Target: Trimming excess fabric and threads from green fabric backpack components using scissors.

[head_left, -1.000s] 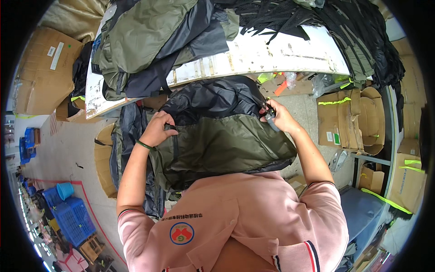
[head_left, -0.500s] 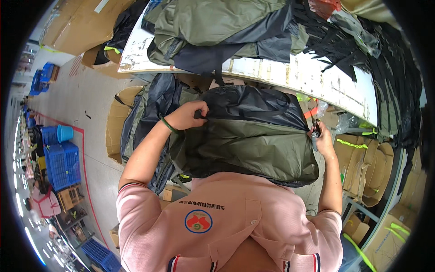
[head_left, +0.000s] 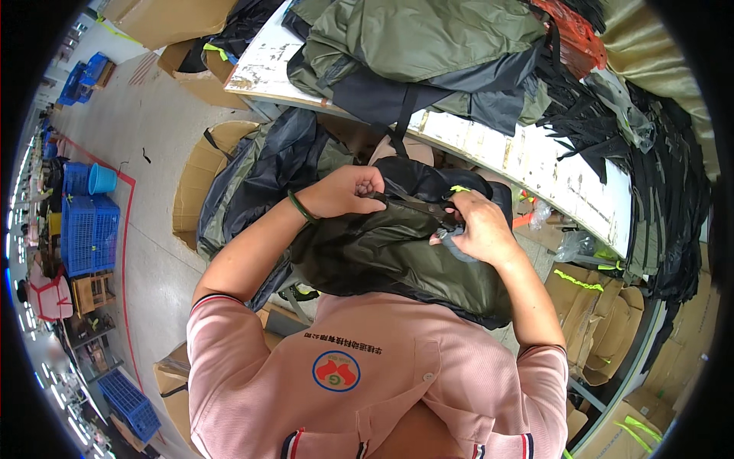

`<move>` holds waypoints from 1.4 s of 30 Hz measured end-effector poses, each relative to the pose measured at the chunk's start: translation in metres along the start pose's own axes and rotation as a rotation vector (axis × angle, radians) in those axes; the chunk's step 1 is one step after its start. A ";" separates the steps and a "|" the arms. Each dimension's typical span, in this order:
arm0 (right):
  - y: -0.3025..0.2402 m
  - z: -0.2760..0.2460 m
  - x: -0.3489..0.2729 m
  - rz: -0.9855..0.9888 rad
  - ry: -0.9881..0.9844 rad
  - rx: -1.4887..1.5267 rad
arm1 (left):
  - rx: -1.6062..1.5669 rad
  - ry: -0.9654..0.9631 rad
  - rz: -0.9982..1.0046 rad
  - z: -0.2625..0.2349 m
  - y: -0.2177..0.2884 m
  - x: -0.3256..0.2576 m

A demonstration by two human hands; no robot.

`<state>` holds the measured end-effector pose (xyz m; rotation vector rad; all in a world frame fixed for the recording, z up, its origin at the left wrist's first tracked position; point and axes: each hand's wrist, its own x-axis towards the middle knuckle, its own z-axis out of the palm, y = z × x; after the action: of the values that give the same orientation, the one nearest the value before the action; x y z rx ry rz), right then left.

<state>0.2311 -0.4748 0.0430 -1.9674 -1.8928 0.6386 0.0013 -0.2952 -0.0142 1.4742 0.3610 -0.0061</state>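
Observation:
An olive and black fabric piece (head_left: pixel 397 245), like a sewn bag or cover, lies across my lap. My left hand (head_left: pixel 344 191), with a dark green band on its wrist, is closed in a pinch on the seam between the black and olive parts. Close to its right, my right hand (head_left: pixel 482 229) is wrapped around a small tool with a grey handle (head_left: pixel 459 246), which looks like thread snips. The tool's tip is near the seam, mostly hidden by fingers and fabric. A bit of neon yellow (head_left: pixel 459 189) shows above the right hand.
A worn white table (head_left: pixel 489 149) ahead bears a pile of olive and black fabric (head_left: pixel 436 38) and black straps (head_left: pixel 585 122). More fabric (head_left: pixel 267 176) fills a cardboard box (head_left: pixel 191 199) at left. Cardboard (head_left: pixel 596 314) stands at right; blue crates (head_left: pixel 90 233) stand far left.
My right hand has moved left with the tool, from the fabric's right edge to near my left hand. My left hand has shifted slightly right, and the fabric has bunched up.

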 end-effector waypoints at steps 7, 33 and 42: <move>-0.012 0.007 0.009 -0.097 0.024 -0.035 | 0.016 -0.024 0.067 0.005 -0.005 0.000; 0.037 -0.017 -0.118 0.479 0.008 0.279 | 0.210 0.129 0.166 -0.054 0.015 0.041; 0.030 0.024 -0.188 0.581 0.023 0.552 | 0.460 0.148 0.198 -0.064 0.011 0.068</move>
<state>0.2413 -0.6659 0.0226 -2.0930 -0.9493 1.1379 0.0532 -0.2178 -0.0231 1.9675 0.3456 0.1900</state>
